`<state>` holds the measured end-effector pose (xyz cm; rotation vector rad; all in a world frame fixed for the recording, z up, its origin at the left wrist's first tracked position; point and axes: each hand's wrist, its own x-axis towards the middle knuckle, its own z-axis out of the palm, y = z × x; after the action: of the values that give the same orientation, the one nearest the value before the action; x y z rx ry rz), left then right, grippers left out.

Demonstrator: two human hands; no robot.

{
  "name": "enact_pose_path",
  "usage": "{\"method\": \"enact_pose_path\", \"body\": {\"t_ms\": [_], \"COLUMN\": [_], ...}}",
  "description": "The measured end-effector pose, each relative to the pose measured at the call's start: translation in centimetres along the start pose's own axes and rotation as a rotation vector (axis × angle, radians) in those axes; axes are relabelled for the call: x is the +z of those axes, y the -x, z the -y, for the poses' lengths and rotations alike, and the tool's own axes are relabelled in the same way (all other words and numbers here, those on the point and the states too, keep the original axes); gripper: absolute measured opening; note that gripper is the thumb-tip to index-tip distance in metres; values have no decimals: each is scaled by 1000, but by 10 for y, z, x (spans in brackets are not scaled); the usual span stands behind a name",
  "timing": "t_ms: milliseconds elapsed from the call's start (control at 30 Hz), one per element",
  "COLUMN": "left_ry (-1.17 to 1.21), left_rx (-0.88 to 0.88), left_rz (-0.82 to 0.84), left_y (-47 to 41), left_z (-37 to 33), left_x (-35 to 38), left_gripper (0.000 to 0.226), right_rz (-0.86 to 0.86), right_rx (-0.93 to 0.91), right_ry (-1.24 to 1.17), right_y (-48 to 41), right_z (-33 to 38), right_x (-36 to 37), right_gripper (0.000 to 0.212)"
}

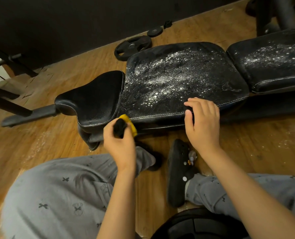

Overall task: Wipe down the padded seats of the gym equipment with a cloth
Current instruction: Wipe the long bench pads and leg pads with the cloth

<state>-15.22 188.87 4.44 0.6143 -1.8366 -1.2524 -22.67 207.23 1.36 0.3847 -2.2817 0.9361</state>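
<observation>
grey knees (48,195) foremost; left hand (120,145) grips yellow-black cloth (124,125) beside seat pad (95,97); right hand (202,121) clasps speckled middle pad (177,78).

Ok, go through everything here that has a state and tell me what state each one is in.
small seat pad: dark, mostly free of white specks.
middle pad: covered in white specks, not wiped.
right pad: speckled white too.
cloth: bunched up, yellow and black, at the pads' near edge.
left hand: grips the cloth.
right hand: holds the middle pad's near edge.
weight plates: lying flat.
</observation>
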Motion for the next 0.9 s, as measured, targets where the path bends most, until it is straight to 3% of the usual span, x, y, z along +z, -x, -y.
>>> {"method": "enact_pose_path", "body": {"t_ms": [100, 167, 300, 433, 533, 733, 900], "left_ry": [-148, -171, -152, -31, 7, -55, -60], "left_rx": [256, 327, 272, 63, 81, 246, 237], "left_rz": [206, 272, 133, -70, -46, 242, 145], "left_y": [19, 24, 8, -2, 16, 61, 59], "left_z": [-26, -35, -19, -2, -13, -24, -16], "left_x": [16, 22, 11, 0, 10, 45, 38], "left_gripper": [30, 30, 22, 21, 29, 29, 29], "right_rz": [6, 11, 22, 4, -12, -8, 16], "right_rx": [1, 1, -17, -3, 14, -2, -16], "right_ry": [0, 0, -2, -3, -9, -1, -4], "right_y": [0, 0, 0, 0, 0, 1, 1], "right_z": [0, 0, -2, 0, 2, 2, -1], "right_x": [0, -1, -2, -1, 0, -2, -4], "right_gripper": [27, 28, 28, 27, 27, 26, 27]}}
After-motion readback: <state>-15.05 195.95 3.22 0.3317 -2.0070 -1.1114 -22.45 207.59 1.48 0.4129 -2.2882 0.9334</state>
